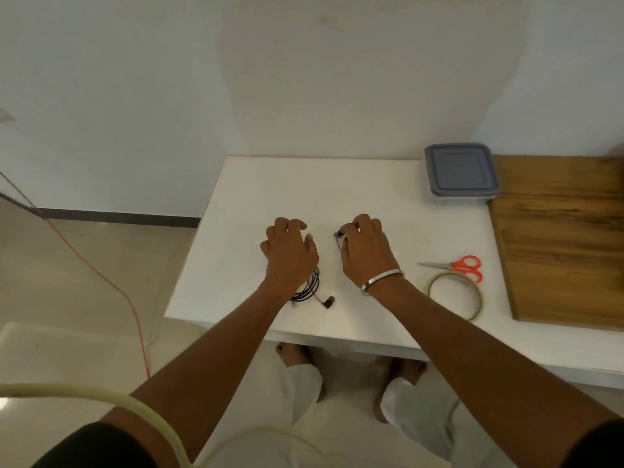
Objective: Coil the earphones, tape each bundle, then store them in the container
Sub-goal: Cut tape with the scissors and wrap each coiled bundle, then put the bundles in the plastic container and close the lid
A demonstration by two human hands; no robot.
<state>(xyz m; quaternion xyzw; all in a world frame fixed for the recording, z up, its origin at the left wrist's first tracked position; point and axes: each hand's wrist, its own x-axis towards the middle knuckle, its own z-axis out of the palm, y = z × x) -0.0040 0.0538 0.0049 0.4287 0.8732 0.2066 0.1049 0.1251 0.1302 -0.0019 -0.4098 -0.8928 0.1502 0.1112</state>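
Black earphones [309, 290] lie loosely coiled under left hand [290, 255], fingers curled above them; right hand [366, 248] pinches one earbud [338, 234]

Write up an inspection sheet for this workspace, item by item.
Surface: white tabletop, brown wooden board at right.
Job's things: black earphones, partly coiled; grey-lidded plastic container, closed; clear tape roll; orange-handled scissors.
Clutter: nothing seen.
Grippers: left hand over the coil; right hand pinches an earbud end.
Cables: red cable on floor; pale tube near camera.
Surroundings: white wall, tiled floor.
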